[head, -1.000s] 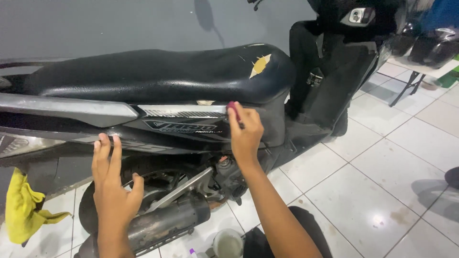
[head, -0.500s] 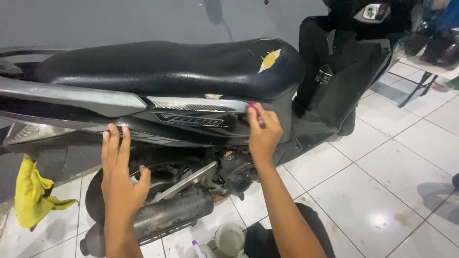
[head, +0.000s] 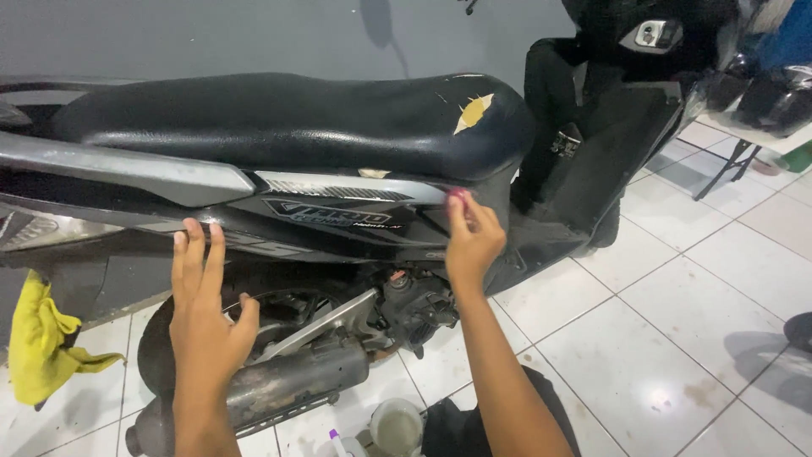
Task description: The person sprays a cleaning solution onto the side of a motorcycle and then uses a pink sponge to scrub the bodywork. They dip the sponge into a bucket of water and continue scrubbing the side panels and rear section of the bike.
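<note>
A black scooter stands side-on with a black seat (head: 279, 123) torn at its front end. My left hand (head: 203, 305) is flat, fingertips on the lower edge of the dark side panel (head: 338, 220) near the rear. My right hand (head: 470, 241) presses its fingertips against the front end of that panel, just below the seat. Neither hand holds anything. Below the panel I see the engine (head: 414, 305) and the rusty exhaust pipe (head: 271, 393).
A yellow cloth (head: 42, 347) hangs at the left by the rear wheel. A small round cup (head: 396, 427) sits on the white tiled floor (head: 677, 338) beside my knee. A folding table's legs (head: 727, 165) stand at the far right, with a grey wall behind the scooter.
The view has shifted a little, so the scooter sits lower and further right in frame. Both hands stay on the side panel at about the same spots.
</note>
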